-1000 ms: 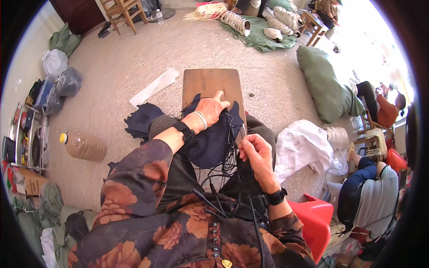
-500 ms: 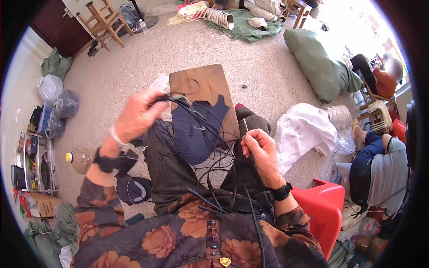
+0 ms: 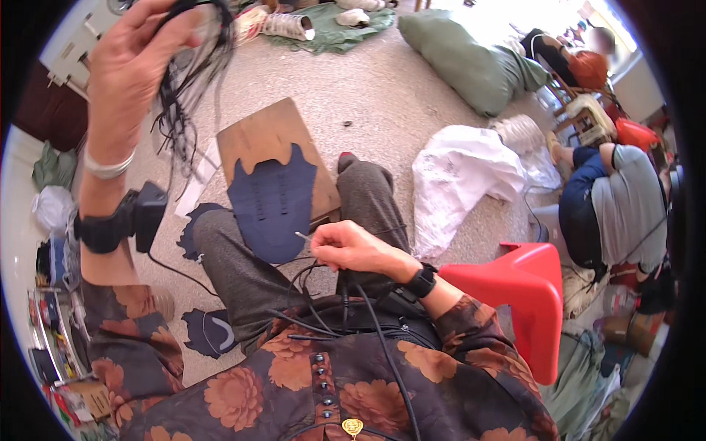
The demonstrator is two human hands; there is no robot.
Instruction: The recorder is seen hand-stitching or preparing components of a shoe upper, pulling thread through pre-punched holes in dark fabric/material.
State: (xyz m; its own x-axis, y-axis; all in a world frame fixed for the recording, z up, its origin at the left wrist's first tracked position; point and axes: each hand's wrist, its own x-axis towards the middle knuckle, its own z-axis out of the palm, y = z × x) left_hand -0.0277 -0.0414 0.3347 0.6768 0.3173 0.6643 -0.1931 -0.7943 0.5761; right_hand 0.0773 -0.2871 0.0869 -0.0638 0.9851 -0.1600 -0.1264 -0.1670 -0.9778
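Note:
Raised at the upper left, my left hand is closed round a bundle of thin black laces, whose loose ends dangle below it. Over my lap my right hand pinches a thin, pale needle-like rod; most of it is hidden by the fingers. Just beyond the rod lies a dark blue shoe-upper piece with slits down its middle. It rests partly on a wooden board that leans across my knees.
Two more dark blue cut pieces, one by my left knee and another on the floor, are at the left. A red plastic stool stands at my right, near a white sack. Farther off are a green stuffed sack and two people.
My left hand has swung up and left, lifting the laces off the shoe-upper piece. My right hand has come left toward that piece with the rod. The whole view has shifted.

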